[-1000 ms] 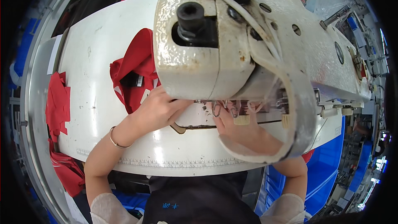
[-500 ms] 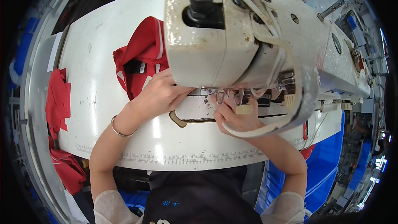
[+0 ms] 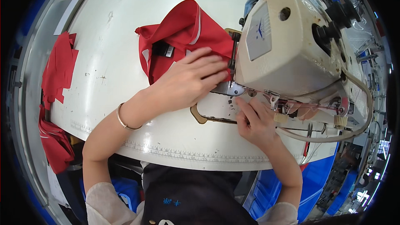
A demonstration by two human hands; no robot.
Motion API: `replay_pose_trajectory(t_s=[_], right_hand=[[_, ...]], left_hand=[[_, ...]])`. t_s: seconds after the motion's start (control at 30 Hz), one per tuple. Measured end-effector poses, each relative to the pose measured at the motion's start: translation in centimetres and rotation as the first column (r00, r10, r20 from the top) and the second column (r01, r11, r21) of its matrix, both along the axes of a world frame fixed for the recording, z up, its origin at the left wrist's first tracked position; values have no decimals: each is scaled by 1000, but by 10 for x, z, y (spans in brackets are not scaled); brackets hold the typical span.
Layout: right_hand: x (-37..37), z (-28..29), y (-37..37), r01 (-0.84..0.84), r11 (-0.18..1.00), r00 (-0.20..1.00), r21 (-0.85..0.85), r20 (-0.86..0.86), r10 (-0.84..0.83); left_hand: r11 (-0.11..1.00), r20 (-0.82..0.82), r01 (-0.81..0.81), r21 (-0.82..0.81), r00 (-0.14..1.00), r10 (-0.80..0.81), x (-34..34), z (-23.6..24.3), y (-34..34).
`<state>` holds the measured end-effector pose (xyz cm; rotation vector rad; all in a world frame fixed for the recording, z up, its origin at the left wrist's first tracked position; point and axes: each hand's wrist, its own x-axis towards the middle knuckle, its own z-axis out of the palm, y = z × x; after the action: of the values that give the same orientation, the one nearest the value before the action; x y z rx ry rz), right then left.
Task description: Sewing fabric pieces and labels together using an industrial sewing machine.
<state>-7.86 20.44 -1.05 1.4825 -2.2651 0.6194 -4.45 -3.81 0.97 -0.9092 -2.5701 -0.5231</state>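
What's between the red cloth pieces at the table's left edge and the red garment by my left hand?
Between the red cloth pieces and the red garment, the head view shows bare, lightly marked white tabletop.

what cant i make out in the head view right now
In the head view:
- Whether the left hand grips the folded red fabric piece: the back of the hand hides it, fingers blurred.
- Anything between the right hand's fingertips: too small.
- Print on the small black rectangular label: too small.
- White tabletop behind the cream metal sewing machine head: blocked by that head.
- Rest of the blue plastic bin: covered by the tabletop's edge.
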Motion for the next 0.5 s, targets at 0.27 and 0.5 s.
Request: replay_pose_trajectory(t_s=[0.27, 0.5], right_hand=[[0, 1, -2, -68, 998, 997, -17, -40, 67], [48, 16, 1, -237, 970, 966, 49, -96, 241]], left_hand=[[858, 185, -422, -294, 855, 484, 74, 14, -72], [621, -250, -555, -554, 822, 512, 115, 8, -80]])
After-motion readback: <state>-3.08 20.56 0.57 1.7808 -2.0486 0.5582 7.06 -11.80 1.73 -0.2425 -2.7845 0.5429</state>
